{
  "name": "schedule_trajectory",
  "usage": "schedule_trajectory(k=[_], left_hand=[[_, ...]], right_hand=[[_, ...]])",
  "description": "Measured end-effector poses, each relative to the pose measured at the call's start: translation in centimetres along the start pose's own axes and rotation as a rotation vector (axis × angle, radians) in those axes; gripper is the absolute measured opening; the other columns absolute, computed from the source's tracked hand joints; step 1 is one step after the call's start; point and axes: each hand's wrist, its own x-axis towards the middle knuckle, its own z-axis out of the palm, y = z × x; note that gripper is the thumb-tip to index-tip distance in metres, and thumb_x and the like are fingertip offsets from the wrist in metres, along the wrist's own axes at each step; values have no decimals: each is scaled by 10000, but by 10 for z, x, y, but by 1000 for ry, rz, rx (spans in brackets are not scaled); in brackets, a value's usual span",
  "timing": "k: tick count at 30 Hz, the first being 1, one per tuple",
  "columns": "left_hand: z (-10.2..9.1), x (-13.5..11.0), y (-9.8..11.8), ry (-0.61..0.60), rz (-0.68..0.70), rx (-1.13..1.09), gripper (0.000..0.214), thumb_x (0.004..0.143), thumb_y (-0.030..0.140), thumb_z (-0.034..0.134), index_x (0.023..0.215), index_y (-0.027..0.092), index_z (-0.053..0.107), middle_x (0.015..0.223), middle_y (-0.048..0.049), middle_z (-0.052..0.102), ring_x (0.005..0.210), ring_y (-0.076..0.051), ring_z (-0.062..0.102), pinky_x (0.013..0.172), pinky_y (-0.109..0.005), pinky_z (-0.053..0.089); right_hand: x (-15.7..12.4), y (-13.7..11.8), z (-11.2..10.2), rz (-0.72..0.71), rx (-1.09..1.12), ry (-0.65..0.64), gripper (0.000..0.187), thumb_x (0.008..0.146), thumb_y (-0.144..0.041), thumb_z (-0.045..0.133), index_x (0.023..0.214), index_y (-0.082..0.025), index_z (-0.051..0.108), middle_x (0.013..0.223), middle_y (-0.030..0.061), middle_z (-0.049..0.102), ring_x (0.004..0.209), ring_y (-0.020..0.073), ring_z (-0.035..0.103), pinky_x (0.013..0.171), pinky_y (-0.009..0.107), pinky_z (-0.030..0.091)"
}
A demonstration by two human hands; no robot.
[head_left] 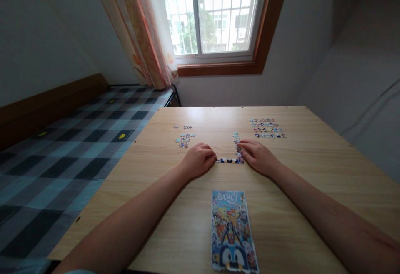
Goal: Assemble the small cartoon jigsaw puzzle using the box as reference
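Note:
Joined jigsaw puzzle pieces form an L on the wooden table (168,190): a bottom row (230,161) and a column (236,136) rising from its right end. At the row's left end is my left hand (200,159), its fingers curled together on the end puzzle piece, which they mostly hide. My right hand (256,155) rests palm down beside the column, fingers stretched and slightly apart, the tips touching its right edge. Nearer to me lies a picture sheet (233,232) marked "BLUEY", showing many cartoon figures.
Loose puzzle pieces (184,140) lie in small groups at the back left. Several rows of pieces (267,129) are laid out at the back right. Left of the table is a bed with a checked cover (81,140). A curtain (140,28) hangs by the barred window (225,15).

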Motion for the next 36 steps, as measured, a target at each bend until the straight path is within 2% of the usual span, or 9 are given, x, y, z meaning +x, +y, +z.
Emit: schedule_trajectory(k=[9, 16, 26, 30, 36], left_hand=[[2, 2, 0, 11, -30, 44, 199, 940, 258, 591, 843, 198, 754, 906, -65, 734, 887, -209, 621, 865, -350, 489], [8, 2, 4, 58, -54, 136, 317, 1017, 274, 455, 882, 196, 731, 979, -72, 739, 944, -209, 637, 903, -350, 486], [8, 0, 8, 49, -122, 208, 385, 1038, 325, 403, 905, 207, 744, 1002, -65, 769, 964, -213, 685, 902, -347, 508], [7, 0, 9, 48, -119, 215, 388, 1036, 335, 404, 909, 207, 748, 1007, -70, 768, 963, -209, 687, 897, -338, 513], [7, 0, 7, 41, -118, 193, 382, 1031, 336, 414, 919, 201, 753, 1023, -77, 765, 979, -216, 684, 909, -353, 518]], right_hand=[[4, 5, 5, 27, -14, -8, 379, 960, -316, 507, 1244, -161, 704, 1287, 137, 686, 1210, 282, 617, 1084, 452, 466], [8, 6, 9, 72, -14, 8, 400, 966, -327, 492, 1275, -149, 672, 1282, 143, 695, 1197, 278, 630, 1071, 440, 472], [15, 15, 15, 124, -28, -37, 458, 969, -377, 484, 1333, -143, 633, 1357, 152, 652, 1268, 285, 590, 1111, 439, 435], [23, 19, 20, 160, -77, -33, 475, 977, -384, 472, 1364, -148, 614, 1379, 158, 640, 1311, 293, 564, 1141, 458, 402], [44, 27, 24, 169, -107, 7, 474, 990, -367, 449, 1366, -130, 613, 1389, 167, 631, 1300, 294, 581, 1126, 455, 429]])
